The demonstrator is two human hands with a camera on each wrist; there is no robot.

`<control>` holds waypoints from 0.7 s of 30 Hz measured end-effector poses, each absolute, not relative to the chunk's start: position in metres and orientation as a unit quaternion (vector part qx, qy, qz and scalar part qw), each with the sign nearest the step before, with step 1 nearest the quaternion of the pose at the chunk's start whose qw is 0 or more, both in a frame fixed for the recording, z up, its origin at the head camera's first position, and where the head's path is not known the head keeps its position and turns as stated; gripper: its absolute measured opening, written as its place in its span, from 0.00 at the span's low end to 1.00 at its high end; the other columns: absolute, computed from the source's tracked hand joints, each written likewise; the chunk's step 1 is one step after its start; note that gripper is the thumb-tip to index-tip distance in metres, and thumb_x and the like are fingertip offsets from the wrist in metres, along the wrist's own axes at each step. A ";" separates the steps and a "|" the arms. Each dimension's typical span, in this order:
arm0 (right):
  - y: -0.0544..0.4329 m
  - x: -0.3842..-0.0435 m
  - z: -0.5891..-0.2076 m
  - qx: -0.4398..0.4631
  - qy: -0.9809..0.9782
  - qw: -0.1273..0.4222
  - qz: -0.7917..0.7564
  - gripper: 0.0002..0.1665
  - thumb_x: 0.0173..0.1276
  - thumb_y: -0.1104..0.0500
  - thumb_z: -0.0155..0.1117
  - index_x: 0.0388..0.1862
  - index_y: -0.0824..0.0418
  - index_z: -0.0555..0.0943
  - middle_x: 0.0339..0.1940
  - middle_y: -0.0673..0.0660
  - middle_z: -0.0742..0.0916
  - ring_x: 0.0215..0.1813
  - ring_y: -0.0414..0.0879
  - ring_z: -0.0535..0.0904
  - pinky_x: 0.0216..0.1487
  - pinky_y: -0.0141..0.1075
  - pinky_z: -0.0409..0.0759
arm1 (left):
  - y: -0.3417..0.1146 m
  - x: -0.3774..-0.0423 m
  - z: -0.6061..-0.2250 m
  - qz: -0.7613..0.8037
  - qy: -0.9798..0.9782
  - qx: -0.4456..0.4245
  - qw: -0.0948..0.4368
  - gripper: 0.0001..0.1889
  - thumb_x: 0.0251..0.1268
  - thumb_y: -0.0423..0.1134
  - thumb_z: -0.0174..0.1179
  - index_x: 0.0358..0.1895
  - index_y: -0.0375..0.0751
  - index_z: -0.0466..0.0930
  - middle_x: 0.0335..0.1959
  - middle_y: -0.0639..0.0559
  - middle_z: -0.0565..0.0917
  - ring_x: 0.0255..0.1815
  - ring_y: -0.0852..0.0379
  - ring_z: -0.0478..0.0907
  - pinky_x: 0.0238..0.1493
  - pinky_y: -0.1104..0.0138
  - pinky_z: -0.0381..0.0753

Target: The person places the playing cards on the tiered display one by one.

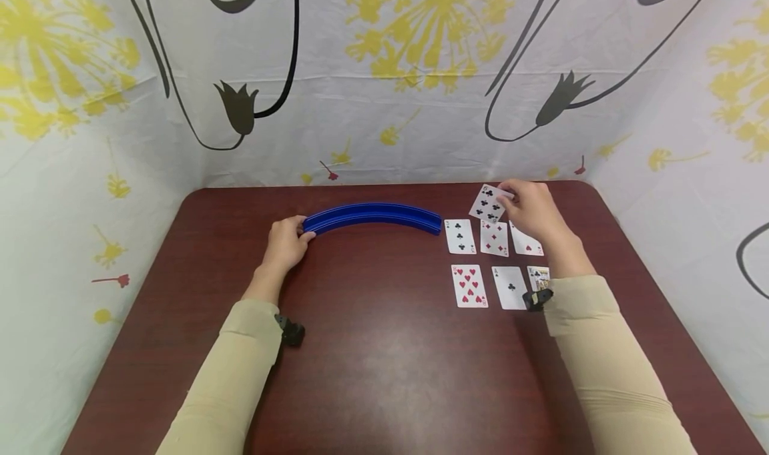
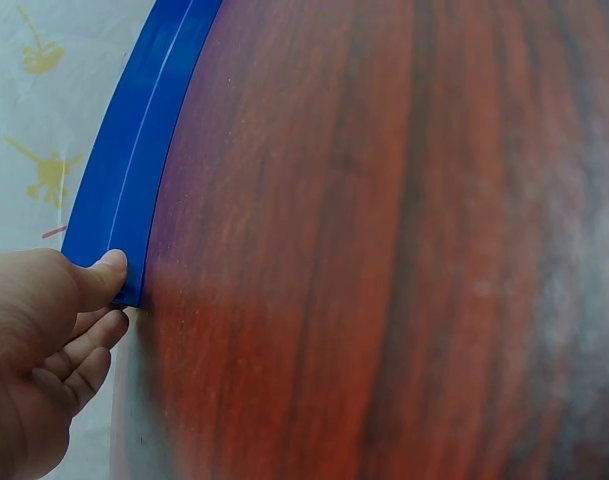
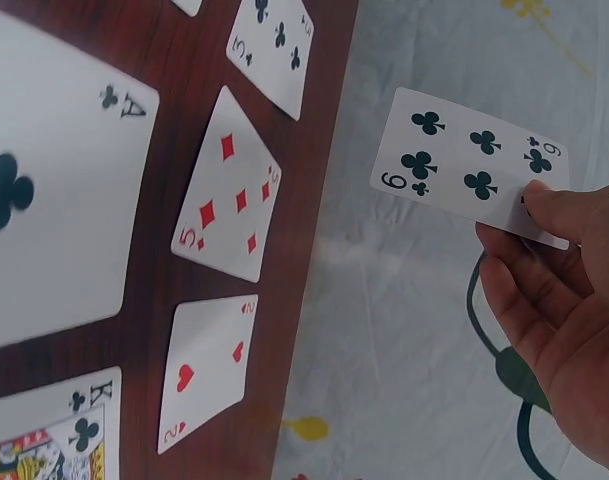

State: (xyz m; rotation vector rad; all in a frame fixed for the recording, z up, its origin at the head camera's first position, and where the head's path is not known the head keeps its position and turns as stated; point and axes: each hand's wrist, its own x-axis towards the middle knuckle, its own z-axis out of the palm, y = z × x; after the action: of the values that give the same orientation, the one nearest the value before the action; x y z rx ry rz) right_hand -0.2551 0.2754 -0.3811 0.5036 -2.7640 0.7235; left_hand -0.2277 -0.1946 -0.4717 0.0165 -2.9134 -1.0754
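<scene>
My left hand (image 1: pixel 287 243) pinches the left end of a curved blue card holder (image 1: pixel 372 213), thumb on top, as the left wrist view also shows. The holder arcs across the far part of the table. At the far right, my right hand (image 1: pixel 531 208) pinches a six of clubs (image 3: pixel 464 160) by one edge, raised above the table. Below it lie the three of clubs (image 1: pixel 460 236), the five of diamonds (image 3: pixel 226 195) and the two of hearts (image 3: pixel 206 365), face up in a row. My right hand partly hides the two of hearts in the head view.
A nearer row holds the ten of hearts (image 1: pixel 470 286), the ace of clubs (image 1: pixel 509 288) and the king of clubs (image 3: pixel 59 440), partly covered by the right wrist camera (image 1: pixel 537 299). A patterned cloth (image 1: pixel 384 135) hangs behind the brown table (image 1: pixel 384 348).
</scene>
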 end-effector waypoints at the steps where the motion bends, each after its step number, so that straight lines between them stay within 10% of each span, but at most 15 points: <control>1: 0.274 -0.256 -0.381 0.172 -0.946 0.119 0.248 0.09 0.74 0.66 0.62 0.47 0.72 0.83 0.40 0.69 0.87 0.43 0.64 0.85 0.48 0.58 0.80 | -0.195 -0.228 -0.472 -0.346 -0.938 0.006 0.018 0.24 0.74 0.35 0.61 0.69 0.29 0.72 0.56 0.32 0.82 0.58 0.40 0.80 0.60 0.49 0.80; 21: 0.241 -0.264 -0.380 0.205 -0.941 0.112 0.246 0.10 0.73 0.67 0.63 0.48 0.72 0.84 0.41 0.68 0.88 0.41 0.62 0.85 0.47 0.56 0.81 | -0.195 -0.227 -0.470 -0.356 -0.934 0.006 0.015 0.24 0.74 0.34 0.60 0.69 0.28 0.72 0.55 0.31 0.82 0.57 0.39 0.80 0.59 0.48 0.80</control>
State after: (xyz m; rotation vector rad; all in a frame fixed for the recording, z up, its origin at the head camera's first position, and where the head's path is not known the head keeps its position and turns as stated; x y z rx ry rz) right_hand -0.2637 0.2412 -0.3797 0.6017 -2.7605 0.7228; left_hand -0.2270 -0.1947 -0.4701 0.0183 -2.9067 -1.1088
